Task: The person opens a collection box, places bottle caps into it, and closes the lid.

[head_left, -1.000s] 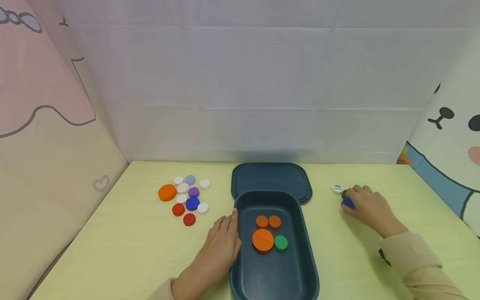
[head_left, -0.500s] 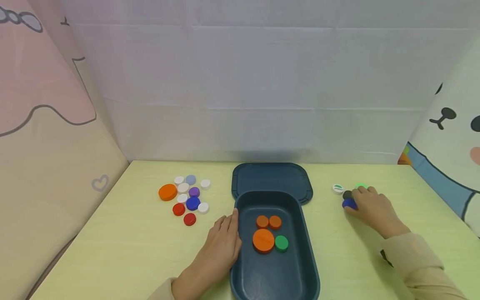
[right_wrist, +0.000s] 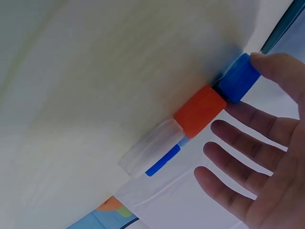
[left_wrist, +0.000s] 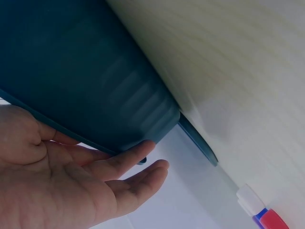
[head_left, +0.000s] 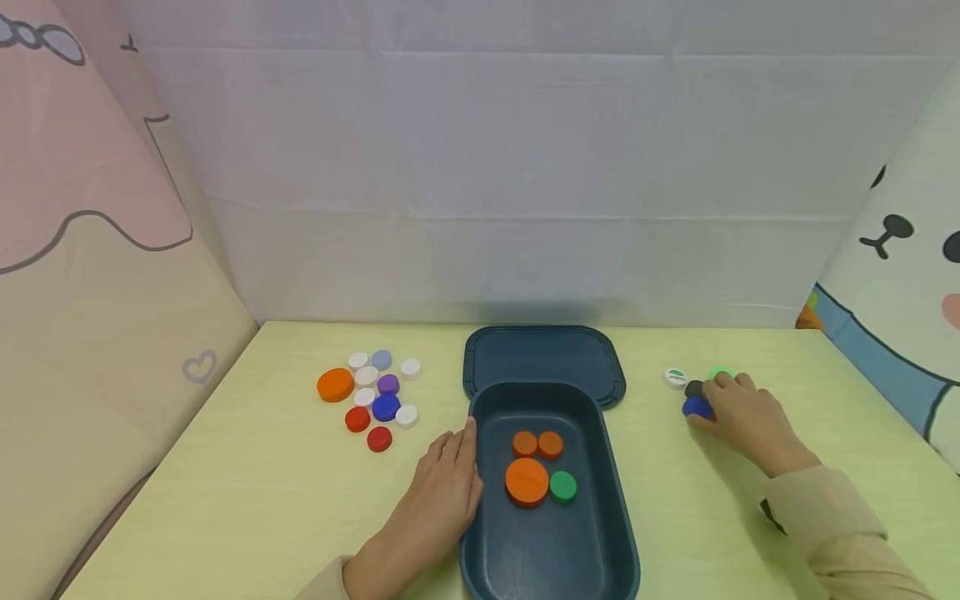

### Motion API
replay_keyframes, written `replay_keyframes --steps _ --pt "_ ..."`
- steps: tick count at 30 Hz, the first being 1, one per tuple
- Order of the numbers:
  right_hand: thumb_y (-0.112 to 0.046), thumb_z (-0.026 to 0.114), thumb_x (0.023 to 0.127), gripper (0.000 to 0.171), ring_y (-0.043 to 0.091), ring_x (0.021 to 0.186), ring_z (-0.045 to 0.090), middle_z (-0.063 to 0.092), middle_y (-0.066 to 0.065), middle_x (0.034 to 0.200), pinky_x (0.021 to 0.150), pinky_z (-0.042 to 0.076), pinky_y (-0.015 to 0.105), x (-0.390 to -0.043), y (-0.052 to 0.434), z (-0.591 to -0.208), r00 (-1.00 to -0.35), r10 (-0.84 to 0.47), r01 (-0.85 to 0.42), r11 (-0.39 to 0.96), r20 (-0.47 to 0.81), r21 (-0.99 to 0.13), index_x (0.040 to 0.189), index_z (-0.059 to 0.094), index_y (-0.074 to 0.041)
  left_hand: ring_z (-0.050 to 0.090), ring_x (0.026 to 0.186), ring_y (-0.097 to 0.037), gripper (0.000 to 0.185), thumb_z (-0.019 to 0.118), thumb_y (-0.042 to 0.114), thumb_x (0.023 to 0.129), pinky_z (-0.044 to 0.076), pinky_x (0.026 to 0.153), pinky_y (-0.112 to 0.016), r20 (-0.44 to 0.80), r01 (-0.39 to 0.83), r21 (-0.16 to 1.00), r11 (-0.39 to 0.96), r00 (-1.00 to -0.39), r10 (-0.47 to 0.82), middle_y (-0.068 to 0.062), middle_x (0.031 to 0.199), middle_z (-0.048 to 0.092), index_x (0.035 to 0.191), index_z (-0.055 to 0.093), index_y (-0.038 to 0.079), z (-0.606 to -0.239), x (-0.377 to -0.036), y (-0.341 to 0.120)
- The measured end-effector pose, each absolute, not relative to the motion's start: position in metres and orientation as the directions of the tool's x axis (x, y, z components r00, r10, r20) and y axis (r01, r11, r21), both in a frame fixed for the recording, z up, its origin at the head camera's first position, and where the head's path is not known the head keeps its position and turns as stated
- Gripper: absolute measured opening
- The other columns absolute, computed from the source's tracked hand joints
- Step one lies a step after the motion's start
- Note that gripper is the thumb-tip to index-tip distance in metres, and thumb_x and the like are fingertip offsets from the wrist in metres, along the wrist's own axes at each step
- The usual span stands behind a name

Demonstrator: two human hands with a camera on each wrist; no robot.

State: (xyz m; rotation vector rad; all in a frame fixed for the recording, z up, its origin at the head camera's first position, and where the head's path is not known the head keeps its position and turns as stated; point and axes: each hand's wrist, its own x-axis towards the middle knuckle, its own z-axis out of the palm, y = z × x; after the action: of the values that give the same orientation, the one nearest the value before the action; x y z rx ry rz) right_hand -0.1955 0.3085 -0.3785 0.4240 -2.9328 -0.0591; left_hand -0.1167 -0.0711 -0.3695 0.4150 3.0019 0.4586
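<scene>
We see the right hand (head_left: 738, 415) over a small cluster of caps on the table (head_left: 262, 500), right of the dark blue bin (head_left: 551, 542). A blue cap (head_left: 694, 407) lies at the thumb tip, touching it; fingers are spread & relaxed above, not pinching anything, per the right wrist view. Next to the blue cap sits a dark cap (head_left: 693, 388), a green one (head_left: 722, 372) behind the fingers, & a white cap w/ green stripes (head_left: 675, 377) just beyond. The left hand (head_left: 442, 492) rests flat against the bin's left wall, fingers straight. In the bin: 3 orange caps (head_left: 527, 481) & a green cap (head_left: 562, 486). The bin lid (head_left: 543, 358) lies behind it. A pile of mixed caps (head_left: 371, 396) sits well apart, left.
</scene>
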Motion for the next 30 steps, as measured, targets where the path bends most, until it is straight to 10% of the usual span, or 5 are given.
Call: replay_keyframes --steps 12,30 --pt "-0.025 0.072 0.074 0.032 0.025 0.069 0.050 0.057 0.012 0.082 0.050 0.041 0.036 -0.190 0.289 -0.366 -0.916 -0.316 -0.309 0.949 0.245 0.070 0.087 0.058 0.000 0.036 0.129 -0.031 0.057 0.041 0.026 0.095 0.035 0.104 -0.045 -0.031 0.256 0.305 0.917 -0.960 0.279 -0.010 0.143 0.038 0.145 0.021 0.008 -0.370 -0.117 -0.071" --pt "-0.026 0.076 0.064 0.037 0.026 0.078 0.054 0.058 0.008 0.086 0.051 0.040 0.030 -0.167 0.229 -0.339 -0.659 -0.549 -0.526 0.825 0.514 0.207 0.085 0.055 -0.004 0.036 0.128 -0.031 0.057 0.041 0.025 0.094 0.034 0.105 -0.045 -0.022 0.256 0.307 0.917 -0.961 0.276 -0.011 0.142 0.039 0.145 0.022 0.006 -0.370 -0.116 -0.071"
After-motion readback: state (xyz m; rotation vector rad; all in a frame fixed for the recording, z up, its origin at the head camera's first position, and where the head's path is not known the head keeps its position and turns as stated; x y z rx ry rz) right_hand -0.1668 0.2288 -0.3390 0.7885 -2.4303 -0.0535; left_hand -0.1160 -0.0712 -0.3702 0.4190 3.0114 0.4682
